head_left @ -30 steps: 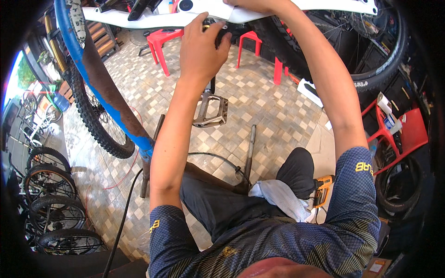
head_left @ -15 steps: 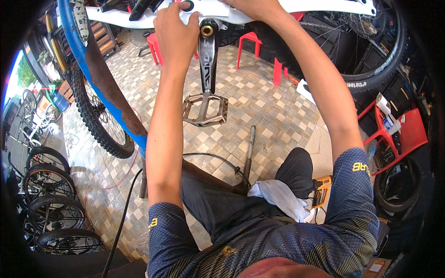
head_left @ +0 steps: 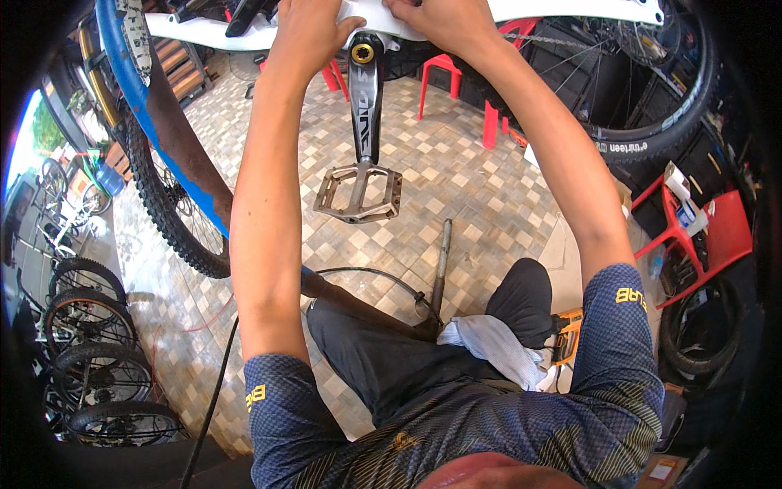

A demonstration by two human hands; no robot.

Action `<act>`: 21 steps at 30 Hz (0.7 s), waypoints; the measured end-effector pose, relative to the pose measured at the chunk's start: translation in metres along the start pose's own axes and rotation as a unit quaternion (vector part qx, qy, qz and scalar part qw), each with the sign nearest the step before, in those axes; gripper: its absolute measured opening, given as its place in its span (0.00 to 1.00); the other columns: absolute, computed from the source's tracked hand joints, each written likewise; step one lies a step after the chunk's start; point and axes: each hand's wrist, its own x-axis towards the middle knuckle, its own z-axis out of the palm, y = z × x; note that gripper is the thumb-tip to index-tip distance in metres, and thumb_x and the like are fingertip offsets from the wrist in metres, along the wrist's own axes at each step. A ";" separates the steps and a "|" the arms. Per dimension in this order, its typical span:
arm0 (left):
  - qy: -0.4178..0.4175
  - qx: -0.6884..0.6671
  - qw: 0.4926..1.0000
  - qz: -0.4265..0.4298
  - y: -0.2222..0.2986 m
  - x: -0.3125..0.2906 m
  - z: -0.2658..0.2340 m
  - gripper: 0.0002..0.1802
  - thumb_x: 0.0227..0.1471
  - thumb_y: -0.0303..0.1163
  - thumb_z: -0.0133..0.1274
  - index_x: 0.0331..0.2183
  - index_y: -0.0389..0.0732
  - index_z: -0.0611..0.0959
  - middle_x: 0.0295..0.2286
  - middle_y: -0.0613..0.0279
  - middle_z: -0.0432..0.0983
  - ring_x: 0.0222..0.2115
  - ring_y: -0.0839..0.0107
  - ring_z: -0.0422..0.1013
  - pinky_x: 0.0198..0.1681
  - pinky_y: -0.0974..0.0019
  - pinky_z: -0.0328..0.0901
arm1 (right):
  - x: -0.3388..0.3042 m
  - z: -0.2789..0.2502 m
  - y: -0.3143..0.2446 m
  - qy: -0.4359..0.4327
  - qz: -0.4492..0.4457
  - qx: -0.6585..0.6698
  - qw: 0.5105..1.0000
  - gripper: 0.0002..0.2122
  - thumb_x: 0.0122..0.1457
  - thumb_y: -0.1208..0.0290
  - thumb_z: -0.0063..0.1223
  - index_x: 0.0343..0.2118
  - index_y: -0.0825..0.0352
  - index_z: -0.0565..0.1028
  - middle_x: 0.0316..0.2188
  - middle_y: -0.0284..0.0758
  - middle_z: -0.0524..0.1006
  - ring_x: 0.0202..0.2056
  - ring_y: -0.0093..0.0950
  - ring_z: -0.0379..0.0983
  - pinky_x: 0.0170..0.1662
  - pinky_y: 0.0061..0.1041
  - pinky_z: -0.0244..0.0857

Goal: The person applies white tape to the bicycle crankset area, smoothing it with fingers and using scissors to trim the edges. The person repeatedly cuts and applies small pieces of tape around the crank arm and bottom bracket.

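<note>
Fingers (head_left: 352,26) of the left hand (head_left: 308,37) were at the white bicycle frame (head_left: 379,18), in the upper part of the view, but most of their tips were beyond the upper edge, so I could not tell whether they were wide or narrow. The right hand (head_left: 454,31) was at the same frame, and its hold also could not be told. Just below the frame, the black crank arm (head_left: 366,106) hung downward, and the metal pedal (head_left: 358,167) was at its lower end, above the tiled floor (head_left: 481,196). A pale cloth (head_left: 493,349) lay lower, near a yellow power tool (head_left: 568,336).
</note>
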 end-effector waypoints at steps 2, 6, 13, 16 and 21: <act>-0.019 -0.018 1.000 0.001 0.000 0.002 0.001 0.30 0.38 0.26 0.71 0.45 0.46 0.78 0.44 0.58 0.75 0.53 0.53 0.67 0.55 0.51 0.60 | -0.005 0.000 0.003 0.008 0.007 0.001 1.000 0.07 0.56 0.66 0.61 0.30 0.64 0.78 0.23 0.38 0.81 0.29 0.41 0.79 0.33 0.42 0.71; 0.038 0.093 0.989 0.106 -0.027 -0.006 0.007 0.15 0.51 0.34 0.66 0.39 0.37 0.85 0.36 0.51 0.81 0.42 0.51 0.75 0.48 0.50 0.66 | -0.006 0.006 -0.008 0.008 0.028 0.012 1.000 0.07 0.58 0.66 0.60 0.32 0.64 0.77 0.24 0.39 0.81 0.30 0.42 0.79 0.33 0.43 0.71; -0.045 -0.035 0.998 0.032 -0.008 0.000 0.002 0.29 0.40 0.24 0.68 0.47 0.46 0.79 0.47 0.59 0.77 0.54 0.54 0.69 0.57 0.50 0.60 | -0.007 0.006 0.001 0.015 0.005 -0.042 0.999 0.07 0.57 0.66 0.61 0.32 0.64 0.77 0.24 0.40 0.80 0.30 0.44 0.79 0.33 0.44 0.70; -0.047 -0.041 0.997 0.052 -0.016 -0.003 0.001 0.28 0.41 0.24 0.67 0.48 0.45 0.80 0.47 0.58 0.78 0.53 0.53 0.71 0.56 0.51 0.62 | -0.001 0.007 -0.003 0.002 0.017 -0.033 0.999 0.07 0.56 0.66 0.61 0.32 0.63 0.77 0.24 0.41 0.80 0.30 0.46 0.78 0.33 0.45 0.70; -0.028 -0.059 0.996 0.064 -0.017 -0.007 0.004 0.27 0.42 0.23 0.66 0.47 0.43 0.81 0.45 0.56 0.80 0.50 0.51 0.73 0.54 0.52 0.65 | 0.003 0.009 -0.001 0.025 0.011 -0.045 0.999 0.07 0.56 0.65 0.61 0.32 0.61 0.80 0.25 0.41 0.80 0.32 0.46 0.79 0.35 0.46 0.71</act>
